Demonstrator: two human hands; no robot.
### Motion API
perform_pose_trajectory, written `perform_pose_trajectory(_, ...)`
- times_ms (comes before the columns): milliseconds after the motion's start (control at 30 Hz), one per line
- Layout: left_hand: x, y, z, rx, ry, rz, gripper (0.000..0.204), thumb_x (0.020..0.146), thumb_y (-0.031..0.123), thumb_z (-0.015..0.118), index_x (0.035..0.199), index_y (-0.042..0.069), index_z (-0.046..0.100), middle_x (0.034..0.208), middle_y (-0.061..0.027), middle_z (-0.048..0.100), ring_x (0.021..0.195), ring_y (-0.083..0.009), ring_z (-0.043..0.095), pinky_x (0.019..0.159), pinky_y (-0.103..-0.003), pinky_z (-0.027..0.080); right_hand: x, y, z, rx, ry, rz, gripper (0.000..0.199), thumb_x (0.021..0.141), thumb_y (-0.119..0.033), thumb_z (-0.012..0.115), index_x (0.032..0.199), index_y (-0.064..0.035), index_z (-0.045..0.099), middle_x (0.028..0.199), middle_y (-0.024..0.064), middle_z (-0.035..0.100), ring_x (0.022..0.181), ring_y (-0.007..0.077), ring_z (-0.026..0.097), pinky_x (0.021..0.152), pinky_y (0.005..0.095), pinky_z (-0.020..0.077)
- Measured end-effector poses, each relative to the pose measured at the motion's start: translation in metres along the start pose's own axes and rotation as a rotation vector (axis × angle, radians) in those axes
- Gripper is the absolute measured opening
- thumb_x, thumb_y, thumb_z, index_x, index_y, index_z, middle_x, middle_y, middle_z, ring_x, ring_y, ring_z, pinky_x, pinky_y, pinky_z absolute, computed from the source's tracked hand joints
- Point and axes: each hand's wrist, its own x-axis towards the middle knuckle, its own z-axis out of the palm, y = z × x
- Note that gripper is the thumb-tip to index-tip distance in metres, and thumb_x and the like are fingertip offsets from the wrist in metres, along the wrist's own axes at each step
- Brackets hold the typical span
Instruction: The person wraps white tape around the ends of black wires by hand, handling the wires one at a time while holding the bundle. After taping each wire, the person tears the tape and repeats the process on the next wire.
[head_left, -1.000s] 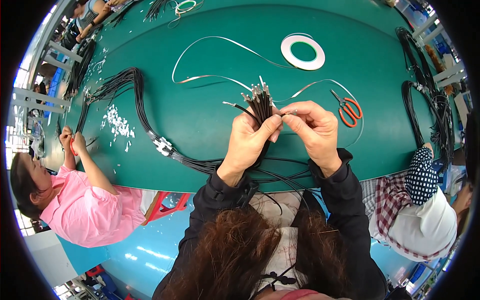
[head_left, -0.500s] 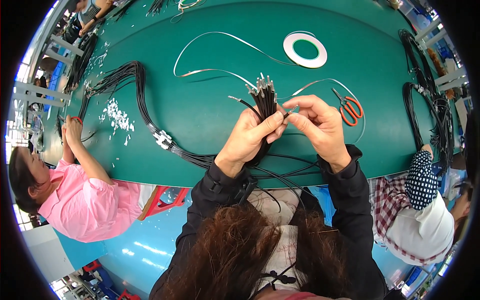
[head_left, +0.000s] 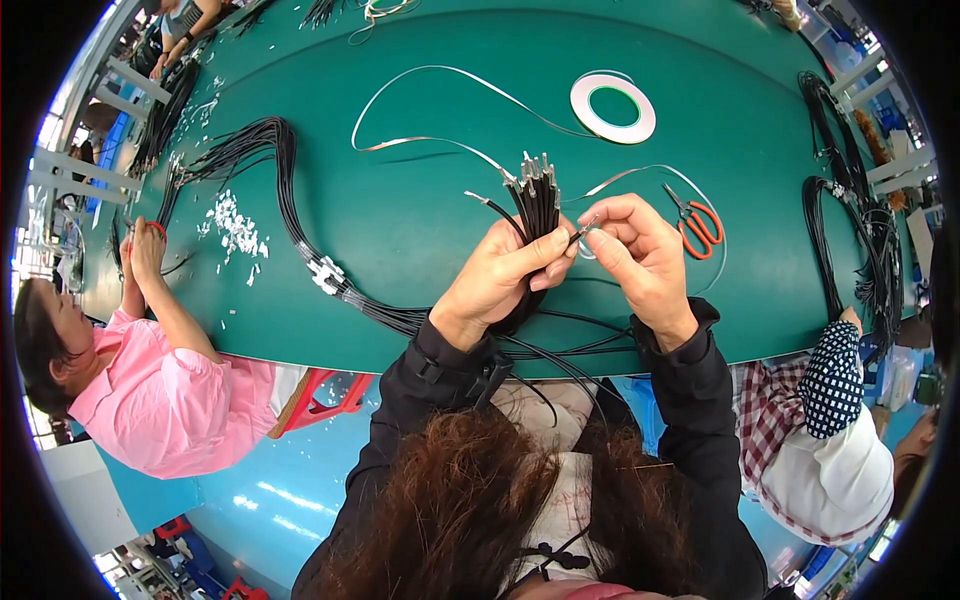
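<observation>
My left hand (head_left: 492,272) grips an upright bundle of black cables (head_left: 538,205) whose bare silvery ends point away from me. One stray cable (head_left: 492,204) leans out to the left. Close by on the right, my right hand (head_left: 642,258) pinches the bared end of a single black cable (head_left: 577,237) between thumb and forefinger. A narrow pale strip (head_left: 470,148) runs from the white tape roll (head_left: 647,108) to behind the bundle. A small loop of clear or pale strip shows beside my right fingertips, partly hidden by them.
Orange-handled snips (head_left: 687,210) lie right of my right hand. A long cable harness (head_left: 285,190) with a white-taped joint (head_left: 326,275) curves across the green table (head_left: 420,220). White scraps (head_left: 236,232) lie at left. Co-workers sit on both sides, the left one in pink (head_left: 165,400).
My right fingertips have shifted slightly around the cable end, and the small pale loop now shows below them. My left hand keeps its hold on the bundle. The whole view has moved a little.
</observation>
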Motion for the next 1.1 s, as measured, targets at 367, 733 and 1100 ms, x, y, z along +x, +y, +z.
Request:
perform_pose_trajectory(367, -0.003, -0.001, -0.001, -0.008, -0.019, -0.023, 0.022, 0.093, 0.023, 0.051, 0.080, 0.006, 0.051, 0.064, 0.0020, 0.045, 0.053, -0.0042, 0.034, 0.047, -0.020, 0.027, -0.008, -0.010, 0.004, -0.111, 0.039, 0.039, 0.013, 0.087, -0.003, 0.054, 0.099, 0.0011, 0.050, 0.067, -0.0049, 0.047, 0.057, -0.0006, 0.038, 0.051, 0.0153, 0.0273)
perform_pose_trajectory(733, -0.003, -0.001, -0.001, 0.020, -0.033, -0.016, 0.020, 0.093, 0.023, 0.052, 0.085, 0.005, 0.051, 0.065, 0.0022, 0.044, 0.054, -0.0041, 0.034, 0.048, -0.020, 0.027, -0.010, -0.030, 0.007, -0.305, 0.079, 0.111, 0.011, 0.087, -0.004, 0.055, 0.095, 0.0013, 0.051, 0.073, -0.0025, 0.053, 0.064, 0.0009, 0.045, 0.055, 0.0155, 0.0334)
perform_pose_trajectory(1100, 0.000, 0.002, -0.001, -0.014, -0.037, -0.021, 0.020, 0.092, 0.023, 0.053, 0.088, 0.004, 0.052, 0.066, 0.0017, 0.044, 0.055, -0.0046, 0.034, 0.049, -0.020, 0.028, -0.008, -0.024, 0.008, -0.141, 0.116, 0.080, 0.007, 0.086, -0.002, 0.056, 0.091, 0.0031, 0.057, 0.079, 0.0004, 0.055, 0.068, 0.0029, 0.049, 0.058, 0.0173, 0.0382)
